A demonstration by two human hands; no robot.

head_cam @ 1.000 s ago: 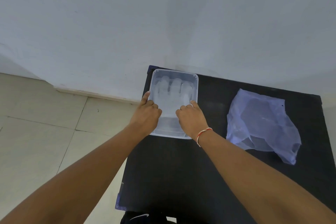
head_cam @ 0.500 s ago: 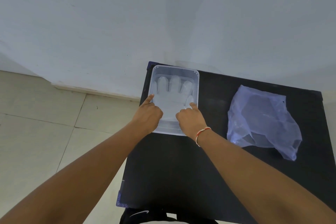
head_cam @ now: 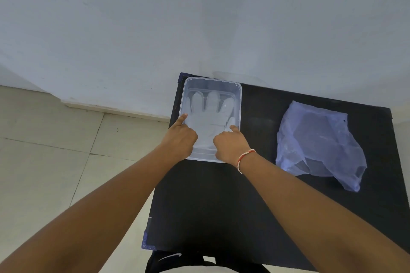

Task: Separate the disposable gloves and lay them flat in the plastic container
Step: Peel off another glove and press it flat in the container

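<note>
A clear plastic container (head_cam: 239, 95) stands at the far left corner of the black table. Inside it a thin translucent disposable glove (head_cam: 207, 113) lies flat, fingers pointing toward the wall. My left hand (head_cam: 180, 137) rests over the container's near left part, index finger stretched along the left rim, the other fingers curled. My right hand (head_cam: 230, 142) sits over the near right part, index finger pointing at the glove's thumb side. Both hands press down on the glove's cuff area; neither grips anything that I can see.
A crumpled bluish plastic bag (head_cam: 319, 144) lies on the right half of the black table (head_cam: 210, 201). A white wall rises right behind the table. Tiled floor (head_cam: 55, 150) lies to the left, beyond the table's left edge.
Both hands have slid a little toward me along the glove, uncovering more of its palm and fingers. The bag has not moved.
</note>
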